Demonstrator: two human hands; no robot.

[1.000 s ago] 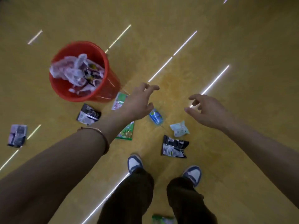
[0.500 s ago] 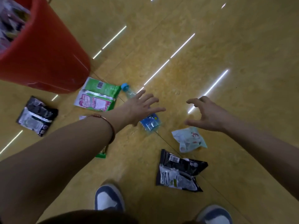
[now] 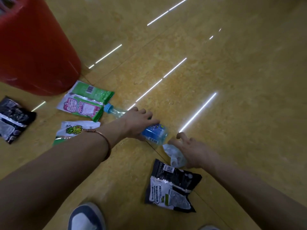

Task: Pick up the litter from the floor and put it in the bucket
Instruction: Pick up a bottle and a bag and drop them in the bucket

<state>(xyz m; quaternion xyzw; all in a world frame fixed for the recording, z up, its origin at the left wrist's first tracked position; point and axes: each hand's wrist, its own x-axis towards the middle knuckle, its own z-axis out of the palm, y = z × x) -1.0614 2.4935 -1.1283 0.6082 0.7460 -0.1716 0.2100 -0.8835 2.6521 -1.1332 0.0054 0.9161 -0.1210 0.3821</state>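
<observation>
A clear plastic bottle (image 3: 154, 132) with a blue cap and blue label is seen lying on its side on the yellow polished floor (image 3: 216, 63), to the right of the red plastic bucket (image 3: 33, 47). The bottle is clasped around its middle by the left hand (image 3: 137, 122), with the fingers curled over the top and the thumb tucked beneath. A copper-coloured bangle (image 3: 106, 141) is worn on that wrist. Just beside the bottle's base, a pale crumpled wrapper (image 3: 174, 155) is overhung by the right hand (image 3: 194, 151). Its fingers are spread apart and bent, and whether they touch the wrapper cannot be told. A black and white foil packet (image 3: 171, 186) is found near the wrapper. A green and pink flat packet (image 3: 84, 102) is laid by the bottle's cap at the bucket's foot, with a green and white packet (image 3: 74, 130) and a second black packet (image 3: 11, 118) further left. A blue and white shoe (image 3: 86, 216) is seen at the bottom edge.
</observation>
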